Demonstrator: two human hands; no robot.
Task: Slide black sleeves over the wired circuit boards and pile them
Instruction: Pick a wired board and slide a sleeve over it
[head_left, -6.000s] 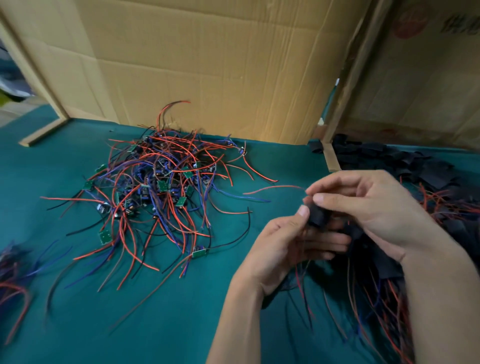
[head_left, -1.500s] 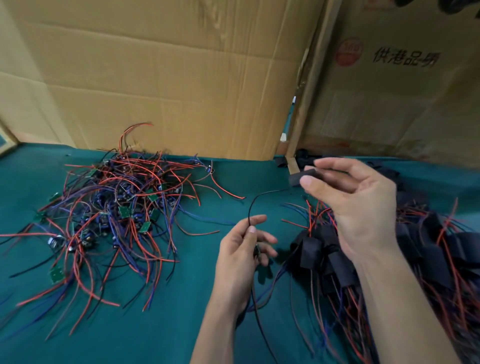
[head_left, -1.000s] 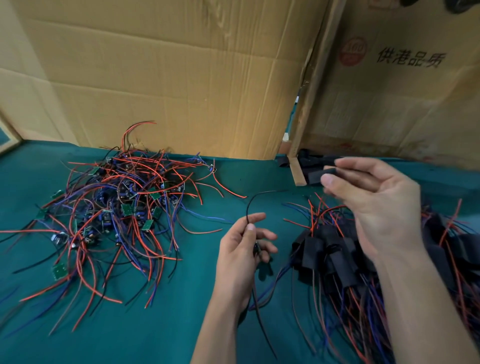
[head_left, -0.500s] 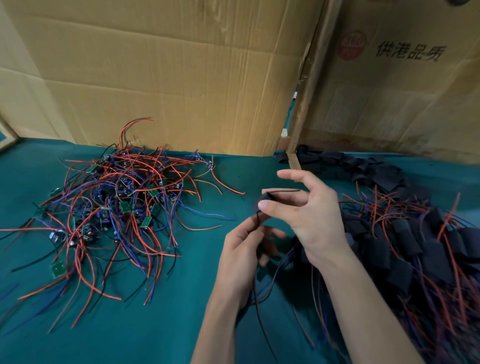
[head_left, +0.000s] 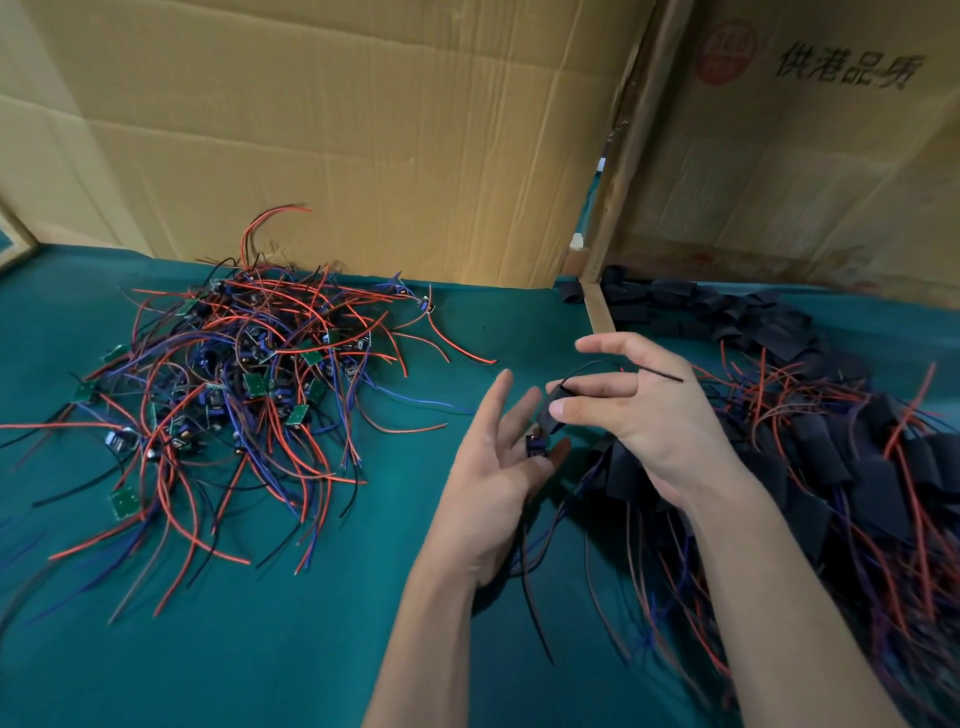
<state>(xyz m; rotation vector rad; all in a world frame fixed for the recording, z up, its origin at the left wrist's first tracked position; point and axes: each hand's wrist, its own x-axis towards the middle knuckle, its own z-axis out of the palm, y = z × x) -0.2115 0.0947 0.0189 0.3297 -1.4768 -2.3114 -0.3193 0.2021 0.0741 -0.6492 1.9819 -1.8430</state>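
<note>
At the green-topped bench (head_left: 363, 649), I am watching one more board being dressed. The right hand (head_left: 660, 421) is pinching a black sleeve (head_left: 548, 413) between thumb and forefinger, a black wire looping out through it, while the left hand (head_left: 493, 478) is holding the small circuit board (head_left: 535, 447) at the tips of its nearly straight fingers, just below the sleeve's mouth. By my reading the job is roughly half done: the sleeved pile (head_left: 831, 467) is building on the right, while the bare-board tangle (head_left: 234, 384) is waiting on the left.
</note>
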